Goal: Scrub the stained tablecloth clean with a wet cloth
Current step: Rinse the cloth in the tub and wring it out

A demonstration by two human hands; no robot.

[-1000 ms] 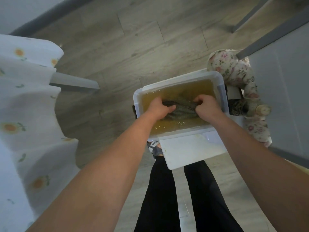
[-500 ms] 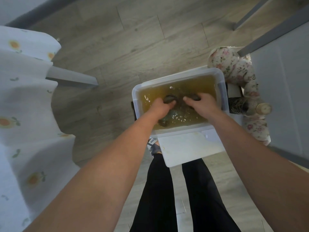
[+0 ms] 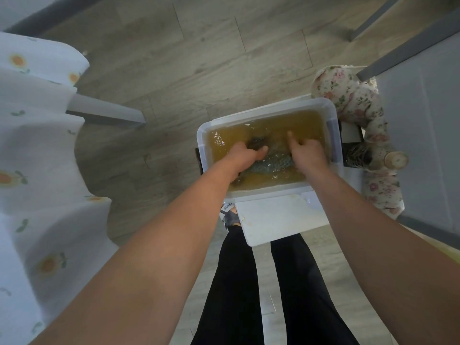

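A grey wood-plank floor (image 3: 174,58) fills the view from above. A clear plastic tub (image 3: 333,113) of murky yellow-brown water (image 3: 308,125) stands on a white stool top (image 3: 273,220).

Both hands are down in the tub. The left hand (image 3: 245,155) grips a dark, net-textured cloth (image 3: 271,164), its fingers (image 3: 260,151) curled tight round one end, which bunches up just past the knuckles. The cloth runs from those fingers across to the right hand (image 3: 307,151) and goes under its palm. One of the right fingers (image 3: 290,138) sticks out forward over the water while the rest bend down below the surface. Whether they hold the cloth cannot be told.

The tablecloth (image 3: 37,145), white with a sunflower print, hangs in folds well to the left of the fingers, apart from the tub, with a grey table leg (image 3: 107,113) showing beside it. To the right of the fingers, just past the tub wall, lies a bundle of floral fabric (image 3: 348,95). Below the forearms are the person's black trousers (image 3: 236,282).
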